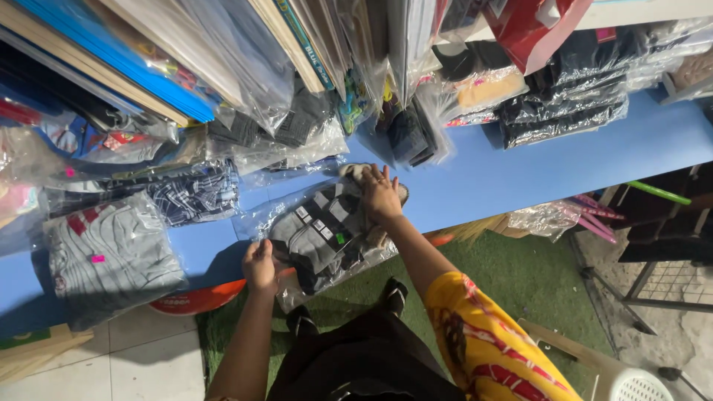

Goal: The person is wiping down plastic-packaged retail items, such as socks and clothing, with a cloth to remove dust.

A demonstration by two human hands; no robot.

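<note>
So we've got a clear plastic bag of dark grey folded garments (327, 236) lying on the front edge of the blue table (520, 174), with its near corner hanging a bit over the edge toward us. Small tags show on the folds inside it.

Our left hand (260, 266) is at the bag's near-left edge, fingers curled in against the plastic; looks like a pinch on the edge, but we can't tell for sure how tight it is. Our right hand (381, 197) lies flat and spread on the far right end of the bag, palm down, pressing rather than gripping. The yellow and red patterned sleeve (483, 334) runs back from it.

Just left of the bag there's a plaid packet (197, 194), and further left a light grey bagged garment (111, 256) with a pink sticker, also poking over the table edge. Behind all that, packaged flat stuff leans in a row, including a blue board (126, 59). Off to the right sits a stack of black bagged clothes (564, 104).

Under the table there's green artificial turf (520, 275), white tiles at left, and our black shoes (394, 293).
</note>
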